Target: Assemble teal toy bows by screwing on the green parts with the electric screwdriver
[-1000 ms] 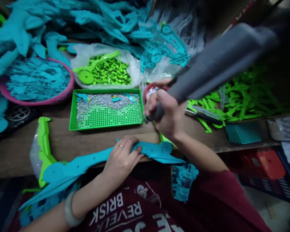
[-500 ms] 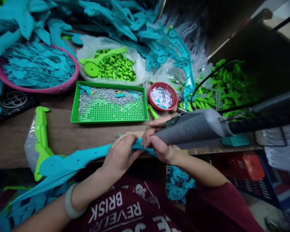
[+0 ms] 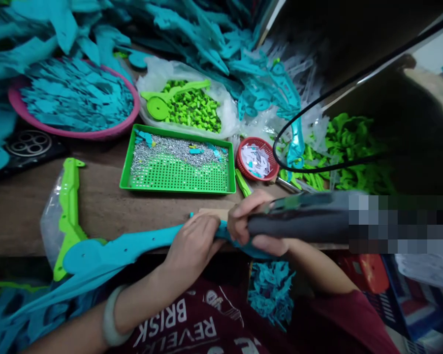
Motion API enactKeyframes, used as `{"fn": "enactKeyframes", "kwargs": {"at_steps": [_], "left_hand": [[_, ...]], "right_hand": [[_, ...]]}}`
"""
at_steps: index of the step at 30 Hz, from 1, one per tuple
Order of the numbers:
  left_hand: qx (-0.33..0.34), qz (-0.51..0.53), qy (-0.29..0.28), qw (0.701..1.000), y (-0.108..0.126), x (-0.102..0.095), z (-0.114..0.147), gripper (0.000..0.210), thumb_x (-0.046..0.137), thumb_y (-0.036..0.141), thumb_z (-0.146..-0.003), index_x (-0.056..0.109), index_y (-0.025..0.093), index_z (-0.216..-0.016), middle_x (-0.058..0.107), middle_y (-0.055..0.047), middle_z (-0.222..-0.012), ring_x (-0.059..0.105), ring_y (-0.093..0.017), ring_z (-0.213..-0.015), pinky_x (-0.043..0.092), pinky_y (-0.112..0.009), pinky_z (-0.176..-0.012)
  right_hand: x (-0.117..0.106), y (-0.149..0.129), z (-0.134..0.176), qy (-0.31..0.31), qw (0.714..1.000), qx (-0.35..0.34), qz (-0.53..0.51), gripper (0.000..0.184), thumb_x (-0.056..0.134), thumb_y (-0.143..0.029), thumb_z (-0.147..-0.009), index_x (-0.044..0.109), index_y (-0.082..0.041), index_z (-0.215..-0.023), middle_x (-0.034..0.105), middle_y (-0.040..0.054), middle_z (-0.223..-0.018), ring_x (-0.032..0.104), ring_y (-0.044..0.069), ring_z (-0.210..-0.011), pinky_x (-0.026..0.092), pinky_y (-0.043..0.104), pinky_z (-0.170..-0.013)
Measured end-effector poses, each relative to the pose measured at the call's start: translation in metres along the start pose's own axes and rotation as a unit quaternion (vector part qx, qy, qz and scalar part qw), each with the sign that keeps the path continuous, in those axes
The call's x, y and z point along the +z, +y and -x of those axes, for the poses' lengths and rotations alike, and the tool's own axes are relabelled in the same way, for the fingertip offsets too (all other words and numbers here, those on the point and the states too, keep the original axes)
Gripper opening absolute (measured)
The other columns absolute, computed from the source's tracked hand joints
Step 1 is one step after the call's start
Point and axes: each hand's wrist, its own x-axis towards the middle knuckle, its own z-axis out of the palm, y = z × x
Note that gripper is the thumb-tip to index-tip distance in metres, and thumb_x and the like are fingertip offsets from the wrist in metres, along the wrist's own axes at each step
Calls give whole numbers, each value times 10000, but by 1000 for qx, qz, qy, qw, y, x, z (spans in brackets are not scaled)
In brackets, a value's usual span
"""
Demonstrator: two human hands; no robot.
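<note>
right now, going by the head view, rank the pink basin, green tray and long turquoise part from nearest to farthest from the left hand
1. Long turquoise part: touching the left hand, which grips it.
2. Green tray: just beyond the hand, toward the back.
3. Pink basin: farthest, beyond the tray's near edge and off to the left.

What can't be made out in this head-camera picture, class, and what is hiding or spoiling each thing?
All in the head view:
Front tip of the grey tool: hidden by the right hand.
Far end of the grey tool: covered by pixel blocks.
Middle of the long blue part: covered by the left hand.
Silver pieces: too small to tell their shape.
Lowest shirt lettering: cut off by the bottom edge.
</note>
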Motion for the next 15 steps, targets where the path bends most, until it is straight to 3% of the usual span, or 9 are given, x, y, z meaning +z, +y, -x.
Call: {"fn": "enactKeyframes", "kwargs": {"at_steps": [4,6,10,15], "left_hand": [[74,-151,-21,986,23,13,0,302,513,106,-899,627,66,-1175,686,-181,-1215,652,-294,-1141,539,-451,-981],[99,-183,-40,977,31,19,3,384,479,122,-902,624,38,-1248,666,-186,-1286,629,-301,-1205,528,-435,-1014],[109,-184,-42,976,30,22,8,444,443,120,-899,625,21,-1293,656,-178,-1327,618,-292,-1240,525,-402,-1027],[95,-174,-43,979,28,17,10,464,418,106,-892,637,30,-1294,654,-158,-1339,605,-285,-1259,521,-404,-1031]], "right_hand": [[-5,20,-56,211,976,-29,-36,244,656,-473,-853,530,-316,-991,456,-113,-528,473,103,-407,465,249,-435],[-2,42,-73,269,963,1,-23,286,672,-499,-824,527,-289,-956,445,-105,-538,463,104,-417,464,264,-448],[8,73,-75,226,973,25,-52,330,673,-452,-833,505,-266,-1049,463,-107,-541,475,111,-419,454,273,-452],[10,73,-68,204,978,30,-35,296,646,-458,-866,465,-302,-1041,475,-111,-561,480,111,-432,451,265,-458]]}}
